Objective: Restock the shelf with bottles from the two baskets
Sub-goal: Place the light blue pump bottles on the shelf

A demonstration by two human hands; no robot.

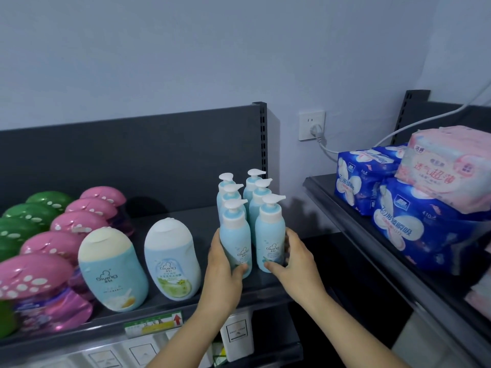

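My left hand (223, 269) curls round the front-left pump bottle (236, 240), thumb across its base. My right hand (295, 261) grips the front-right pump bottle (269, 235) the same way. Both bottles stand upright, just beside each other, near the front edge of the dark shelf (186, 309). Two squat blue bottles (114, 272) stand to their left. Behind the held pair I see four more pump bottles (252, 187) in two files.

Pump bottles (268, 235) pale blue, white pumps; shelf (164, 160) dark grey; left of bottles, containers (50, 272) pink, white-spotted.
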